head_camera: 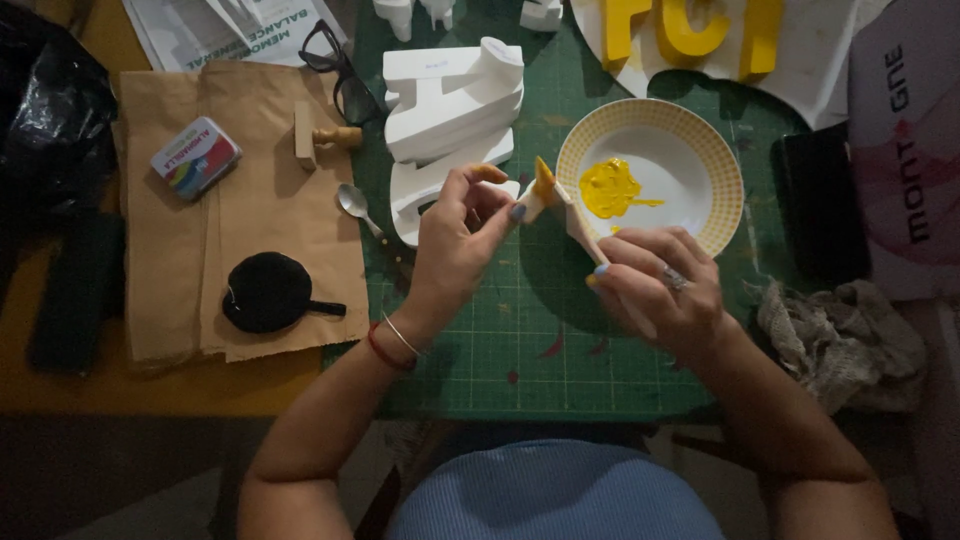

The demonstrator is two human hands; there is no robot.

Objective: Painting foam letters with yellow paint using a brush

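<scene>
My left hand (pixel 462 232) pinches the yellow-stained tip of a foam brush (pixel 543 190) between thumb and fingers, above the green cutting mat (pixel 520 330). The pale wooden handle of that brush (pixel 582 228) runs down into my right hand (pixel 658 285), which grips it. Just right of the brush tip stands a white bowl with a yellow patterned rim (pixel 700 150), and a blob of yellow paint (pixel 608 187) lies in it. White block letters (pixel 452 105) are stacked right behind my left hand.
Brown paper (pixel 250 250) at left carries a small colourful tin (pixel 195 157), a wooden stamp (pixel 320 136), a spoon (pixel 355 205) and a black round pad (pixel 268 292). Glasses (pixel 335 65) lie behind. Yellow-painted letters (pixel 690 30) rest at the back right, a crumpled rag (pixel 840 340) at right.
</scene>
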